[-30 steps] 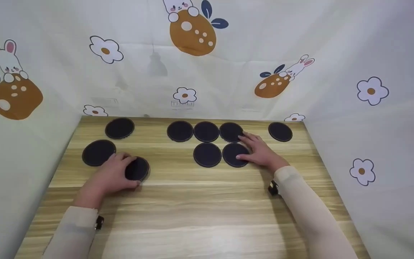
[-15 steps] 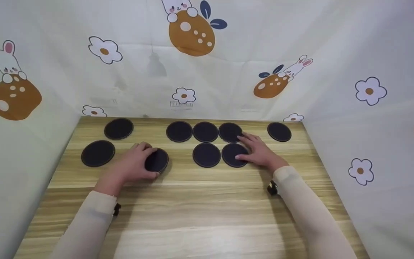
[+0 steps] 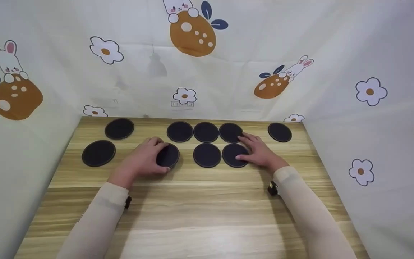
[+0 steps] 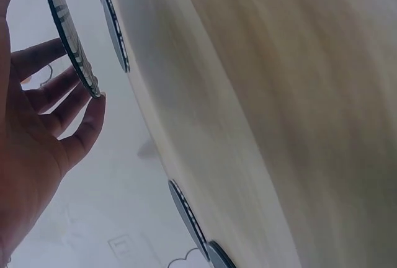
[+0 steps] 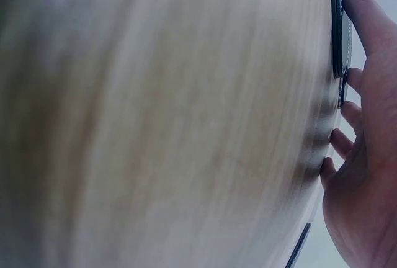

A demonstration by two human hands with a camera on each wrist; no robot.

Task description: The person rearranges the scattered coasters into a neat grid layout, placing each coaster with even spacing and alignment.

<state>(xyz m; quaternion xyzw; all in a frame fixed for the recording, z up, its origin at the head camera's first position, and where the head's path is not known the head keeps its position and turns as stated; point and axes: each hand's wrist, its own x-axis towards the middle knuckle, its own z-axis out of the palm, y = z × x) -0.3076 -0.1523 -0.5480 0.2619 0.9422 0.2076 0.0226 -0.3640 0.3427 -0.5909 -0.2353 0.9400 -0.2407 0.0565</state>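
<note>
A round black coaster (image 3: pixel 168 155) with a stitched rim is held by its edges between the thumb and fingers of my left hand (image 3: pixel 142 158). In the left wrist view this coaster (image 4: pixel 69 35) is raised above the table and tilted, its pale patterned underside showing. My right hand (image 3: pixel 260 151) rests at the right end of a coaster group, fingers spread. Its thumb lies on the front right coaster (image 3: pixel 230 153), and its fingertips touch the right edge of the back right coaster (image 3: pixel 229 132). The front left coaster (image 3: pixel 207 155) sits just right of the held one.
Two more coasters (image 3: pixel 179 131) (image 3: pixel 206 132) complete the back row of the group. At the left lie two separate coasters (image 3: pixel 119 128) (image 3: pixel 99 153), and a single coaster (image 3: pixel 279 132) is at the far right. Printed cloth (image 3: pixel 225 82) walls the wooden table (image 3: pixel 207 208) on three sides.
My left hand has carried its coaster to the right and slightly away from me, from beside the left coasters to near the group. My right hand has stayed in place.
</note>
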